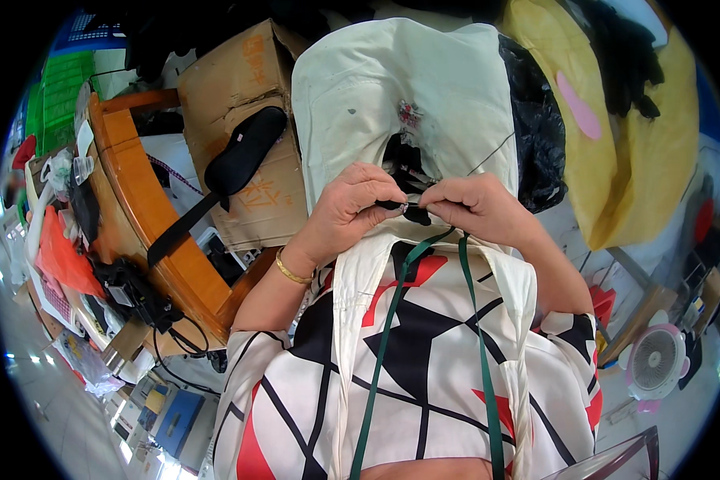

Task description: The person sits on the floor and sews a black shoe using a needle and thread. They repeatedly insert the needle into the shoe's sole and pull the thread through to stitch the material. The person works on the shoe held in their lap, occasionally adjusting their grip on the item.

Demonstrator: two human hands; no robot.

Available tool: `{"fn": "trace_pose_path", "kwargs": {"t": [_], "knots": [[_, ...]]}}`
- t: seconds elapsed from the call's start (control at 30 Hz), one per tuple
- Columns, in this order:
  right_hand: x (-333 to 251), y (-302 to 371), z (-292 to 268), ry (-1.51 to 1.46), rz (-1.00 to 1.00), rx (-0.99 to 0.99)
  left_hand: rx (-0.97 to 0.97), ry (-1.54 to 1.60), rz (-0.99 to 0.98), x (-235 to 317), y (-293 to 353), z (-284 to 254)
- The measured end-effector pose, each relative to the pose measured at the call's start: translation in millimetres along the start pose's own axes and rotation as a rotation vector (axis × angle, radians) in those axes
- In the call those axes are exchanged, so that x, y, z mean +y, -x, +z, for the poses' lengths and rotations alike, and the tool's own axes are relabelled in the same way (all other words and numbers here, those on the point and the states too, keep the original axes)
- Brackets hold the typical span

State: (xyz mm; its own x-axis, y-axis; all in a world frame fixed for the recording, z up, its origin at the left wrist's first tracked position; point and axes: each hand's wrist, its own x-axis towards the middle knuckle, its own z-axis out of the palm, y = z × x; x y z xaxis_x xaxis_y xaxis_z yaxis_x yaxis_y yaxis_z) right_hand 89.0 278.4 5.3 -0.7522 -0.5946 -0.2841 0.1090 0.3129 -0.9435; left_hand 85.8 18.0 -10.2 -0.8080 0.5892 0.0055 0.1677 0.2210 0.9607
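Note:
Over my lap both hands are close together, fingertips nearly meeting. My left hand, with a gold bangle at the wrist, pinches a small piece with a dark part and a shiny bit. My right hand closes thumb and fingers on something too small to make out at the same spot. A thin dark thread slants up from behind the right hand. Beneath lies pale cloth with a cluster of small reddish bits. Dark and shiny items under the fingers are partly hidden.
To the left, a black sandal-like piece with a long strap lies across a cardboard box and an orange wooden frame. Black plastic and yellow cloth with a pink sole-shaped piece are at right. A fan stands lower right.

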Motion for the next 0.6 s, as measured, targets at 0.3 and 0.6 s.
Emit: {"fn": "trace_pose_path", "kwargs": {"t": [0.3,0.6], "knots": [[0.8,-1.0,-2.5,-0.026,-0.029,-0.036,0.011,0.043,-0.001,1.8,-1.3,0.8],[5.3,-3.0,4.4,-0.181,-0.022,-0.056,0.009,0.153,-0.022,2.1,0.4,2.4]]}}
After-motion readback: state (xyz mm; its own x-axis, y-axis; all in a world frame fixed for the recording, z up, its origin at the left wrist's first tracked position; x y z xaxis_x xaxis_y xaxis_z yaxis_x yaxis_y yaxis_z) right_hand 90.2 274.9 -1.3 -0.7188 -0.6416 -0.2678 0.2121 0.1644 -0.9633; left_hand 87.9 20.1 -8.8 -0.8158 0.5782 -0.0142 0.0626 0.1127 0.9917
